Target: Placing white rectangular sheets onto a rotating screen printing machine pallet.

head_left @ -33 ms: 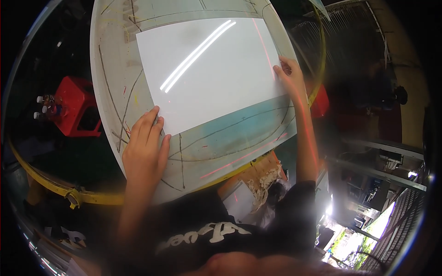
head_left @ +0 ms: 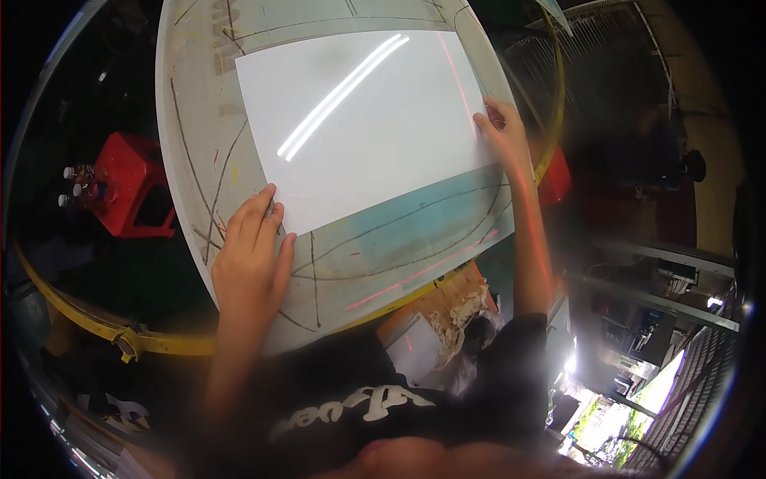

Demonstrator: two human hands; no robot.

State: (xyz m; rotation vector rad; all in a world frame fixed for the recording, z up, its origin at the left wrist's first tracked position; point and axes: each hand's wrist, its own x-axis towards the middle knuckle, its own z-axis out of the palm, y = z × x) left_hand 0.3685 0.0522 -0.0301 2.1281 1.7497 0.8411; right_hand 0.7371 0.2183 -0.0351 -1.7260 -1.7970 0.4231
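Bottles (head_left: 89,190), several, capped: far left of the white sheet, on the stool beneath.

Stool (head_left: 132,184), red: left of the sheet, well apart from it.

Rail (head_left: 175,344), yellow, curved: below and left of the sheet.

Work surface (head_left: 191,160), pale, scored with dark lines: under the sheet and showing on all sides of it.

Left hand (head_left: 251,255): at the sheet's lower left corner; open, fingers extended, fingertips at the left edge, thumb beside the corner; not closed on anything.

White sheet (head_left: 375,136), one, four-sided, glossy: lying on the work surface between the two hands, slightly askew, bearing a double streak of reflected light. Judged thin, light and fairly stiff; the smooth face probably slides easily, and the corners could well bend or mark. Best held by opposite edges, with palms off the glossy face.

Patch (head_left: 415,219), blue-green: just below the sheet's lower edge.

Light line (head_left: 455,72), red: across the sheet, near its right edge.

Scraps (head_left: 459,327), pale, crumpled: below the sheet, beyond the work surface.

Right hand (head_left: 503,132): at the sheet's right edge; fingers curled, thumb by the edge. Whether it pinches or merely rests cannot be told.

Red object (head_left: 554,174), partly hidden: right of the sheet, behind the right forearm.
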